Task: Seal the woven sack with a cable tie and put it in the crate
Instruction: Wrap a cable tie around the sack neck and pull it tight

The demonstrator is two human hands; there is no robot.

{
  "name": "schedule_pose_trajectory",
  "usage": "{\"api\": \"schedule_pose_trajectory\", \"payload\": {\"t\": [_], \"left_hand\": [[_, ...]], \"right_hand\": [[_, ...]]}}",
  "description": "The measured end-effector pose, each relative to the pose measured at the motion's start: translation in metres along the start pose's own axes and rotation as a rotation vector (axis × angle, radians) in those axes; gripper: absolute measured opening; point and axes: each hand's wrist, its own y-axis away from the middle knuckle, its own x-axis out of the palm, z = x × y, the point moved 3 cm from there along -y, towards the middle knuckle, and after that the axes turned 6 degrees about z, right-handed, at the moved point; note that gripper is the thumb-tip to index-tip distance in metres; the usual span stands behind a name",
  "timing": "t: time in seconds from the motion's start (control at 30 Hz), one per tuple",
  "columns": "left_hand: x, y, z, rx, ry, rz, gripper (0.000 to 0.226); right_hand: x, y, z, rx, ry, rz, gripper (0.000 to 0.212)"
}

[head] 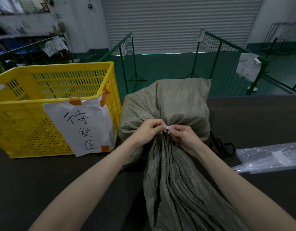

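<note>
Both hands, left hand [150, 130] & right hand [182, 135], are pinching the white cable tie [167, 127] between them at the gathered neck of the woven sack [169, 104], probably for tightening, w/ yellow crate [27, 100] waiting left of them.

White paper sheet [83, 125] taped to the yellow crate [18, 114] reads "待发区", handwritten.

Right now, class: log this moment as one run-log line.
stage: sealing | left hand, right hand: pinch cable tie at sack neck | crate: empty
</note>
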Motion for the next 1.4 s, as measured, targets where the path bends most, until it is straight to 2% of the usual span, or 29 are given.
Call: {"api": "schedule_pose_trajectory", "payload": {"t": [0.17,0.23,0.37,0.5,0.63,0.77,0.9,1.17,1.4], "left_hand": [[0.000,0.003,-0.002,0.030,0.150,-0.072,0.013],[0.001,0.004,-0.002,0.046,0.144,-0.093,0.006],[-0.002,0.007,0.002,0.053,0.096,-0.186,0.008],[-0.005,0.009,0.001,0.047,0.048,-0.227,0.006],[-0.005,0.008,-0.005,0.058,-0.019,-0.216,0.004],[-0.001,0.005,-0.011,0.092,-0.081,-0.210,0.006],[0.000,0.004,-0.010,0.111,-0.171,-0.203,0.006],[0.001,0.007,-0.006,0.148,-0.247,-0.215,0.005],[0.001,0.010,0.006,0.074,-0.242,-0.261,0.004]], "right_hand": [[0.003,0.002,0.001,0.005,0.022,-0.090,0.021],[0.006,0.003,0.002,-0.008,0.036,-0.127,0.020],[0.010,0.006,0.006,-0.059,0.099,-0.226,0.013],[0.007,0.011,0.012,-0.160,0.330,-0.312,0.013],[0.008,0.017,0.030,-0.236,0.418,-0.358,0.012],[0.010,0.014,0.041,-0.196,0.669,-0.349,0.012],[0.008,0.013,0.044,-0.175,0.780,-0.416,0.010],[0.008,0.015,0.049,-0.115,0.666,-0.412,0.019],[0.003,0.019,0.045,-0.040,0.183,-0.373,0.028]]}}
